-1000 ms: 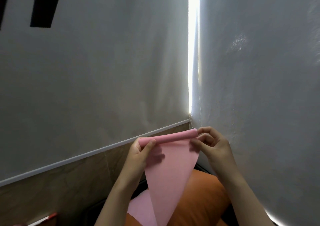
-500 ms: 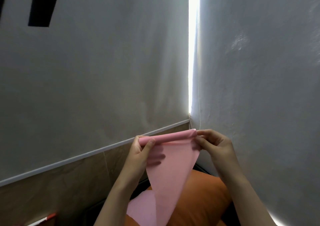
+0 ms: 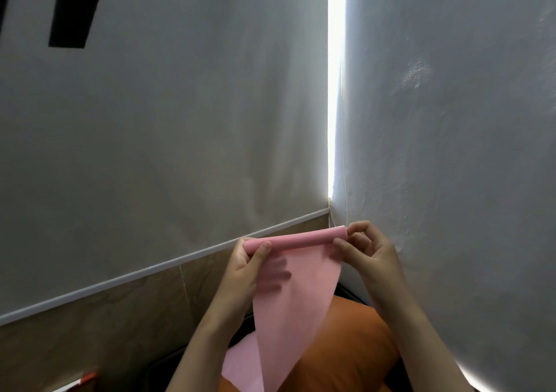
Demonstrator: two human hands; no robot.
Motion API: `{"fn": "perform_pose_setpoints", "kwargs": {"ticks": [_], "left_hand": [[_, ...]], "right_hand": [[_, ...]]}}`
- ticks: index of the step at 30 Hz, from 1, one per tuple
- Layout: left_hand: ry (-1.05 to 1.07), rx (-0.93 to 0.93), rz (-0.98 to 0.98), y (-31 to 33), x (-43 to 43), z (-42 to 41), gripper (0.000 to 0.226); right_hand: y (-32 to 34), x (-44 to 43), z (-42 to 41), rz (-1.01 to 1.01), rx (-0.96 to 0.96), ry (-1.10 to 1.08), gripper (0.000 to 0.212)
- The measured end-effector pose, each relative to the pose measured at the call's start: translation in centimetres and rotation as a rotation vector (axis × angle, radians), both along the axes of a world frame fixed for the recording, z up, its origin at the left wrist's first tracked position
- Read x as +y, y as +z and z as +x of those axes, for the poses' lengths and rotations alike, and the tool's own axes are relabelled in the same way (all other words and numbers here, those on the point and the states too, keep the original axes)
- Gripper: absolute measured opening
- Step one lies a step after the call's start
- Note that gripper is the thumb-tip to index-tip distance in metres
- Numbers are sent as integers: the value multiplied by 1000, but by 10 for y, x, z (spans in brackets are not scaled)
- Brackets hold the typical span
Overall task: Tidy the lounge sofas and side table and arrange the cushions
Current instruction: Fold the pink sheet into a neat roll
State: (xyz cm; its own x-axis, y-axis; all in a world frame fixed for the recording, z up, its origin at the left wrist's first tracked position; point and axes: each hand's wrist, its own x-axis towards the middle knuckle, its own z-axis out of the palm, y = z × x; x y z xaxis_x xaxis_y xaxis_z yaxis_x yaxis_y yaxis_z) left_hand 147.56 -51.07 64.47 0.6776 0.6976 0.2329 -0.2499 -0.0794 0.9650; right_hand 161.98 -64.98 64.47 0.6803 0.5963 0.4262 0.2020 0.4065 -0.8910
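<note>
A pink sheet [image 3: 296, 307] is held up in front of me, its top edge wound into a tight roll [image 3: 296, 237] and the rest hanging down. My left hand [image 3: 248, 266] pinches the roll's left end with thumb in front and fingers behind the sheet. My right hand [image 3: 368, 251] pinches the roll's right end with curled fingers. An orange cushion [image 3: 349, 352] lies below, partly hidden by the sheet and my arms.
Two pale roller blinds meet in a corner, with a bright strip of daylight [image 3: 335, 90] and a bead chain [image 3: 343, 150] between them. A tiled sill [image 3: 120, 325] runs below the left blind's bottom rail. A red-tipped object [image 3: 85, 378] shows at the bottom left.
The roll has stayed at about the same spot. My right fingers have shifted their pinch on its end. The hanging pink sheet has swung slightly.
</note>
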Motion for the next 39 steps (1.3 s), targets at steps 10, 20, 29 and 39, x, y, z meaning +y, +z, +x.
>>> {"fn": "perform_pose_setpoints", "kwargs": {"ticks": [10, 20, 29, 39], "left_hand": [[-44, 51, 162, 2, 6, -4, 12], [-97, -35, 142, 7, 17, -14, 22], [-3, -36, 138, 4, 19, -9, 5], [3, -36, 109, 3, 27, -7, 19]], "right_hand": [[4, 0, 5, -54, 11, 16, 16], [0, -3, 10, 2, 128, 184, 33], [4, 1, 3, -42, 24, -12, 23], [7, -4, 8, -83, -81, 44, 21]]}}
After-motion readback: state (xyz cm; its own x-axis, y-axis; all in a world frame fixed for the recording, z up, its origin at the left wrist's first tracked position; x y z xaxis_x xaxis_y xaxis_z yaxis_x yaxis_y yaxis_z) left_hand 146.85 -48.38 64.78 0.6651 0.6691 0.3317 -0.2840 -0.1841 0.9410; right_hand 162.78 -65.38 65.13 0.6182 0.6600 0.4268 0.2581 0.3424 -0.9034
